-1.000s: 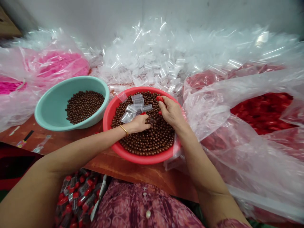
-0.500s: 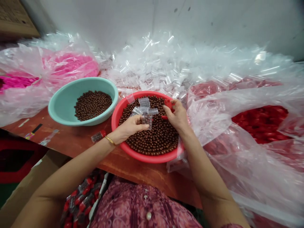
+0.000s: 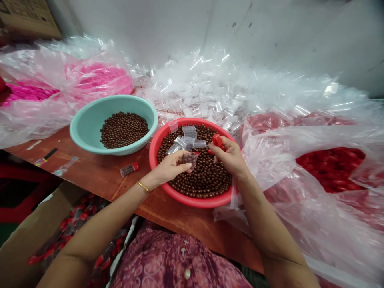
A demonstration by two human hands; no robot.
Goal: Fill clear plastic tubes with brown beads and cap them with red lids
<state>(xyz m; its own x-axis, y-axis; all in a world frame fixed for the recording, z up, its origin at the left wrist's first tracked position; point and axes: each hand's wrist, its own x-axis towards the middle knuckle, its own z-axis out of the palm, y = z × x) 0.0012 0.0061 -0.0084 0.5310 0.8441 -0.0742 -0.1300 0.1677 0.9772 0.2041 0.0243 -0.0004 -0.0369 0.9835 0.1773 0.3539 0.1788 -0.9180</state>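
Note:
A red basin [image 3: 192, 199] full of small brown balls [image 3: 207, 180] sits at the table's front edge. Over it my left hand [image 3: 168, 168] pinches a small clear tube [image 3: 190, 158] that holds some brown balls. My right hand [image 3: 229, 157], just to the right, holds red caps [image 3: 217, 140] between its fingers, close to the tube's mouth. Several empty clear tubes [image 3: 187, 138] lie on the balls at the basin's far side.
A teal basin [image 3: 87, 128] of brown balls stands left of the red one. One filled, red-capped tube [image 3: 129, 169] lies on the wooden table [image 3: 99, 176]. Bags of pink caps [image 3: 96, 80], red caps [image 3: 333, 168] and a heap of clear tubes [image 3: 228, 92] ring the basins. Filled tubes sit in a box [image 3: 75, 224] below.
My left hand lifted a tube with balls out of the basin and raised it. My right hand brought the red caps closer to it. The view shifted so that everything sits further right.

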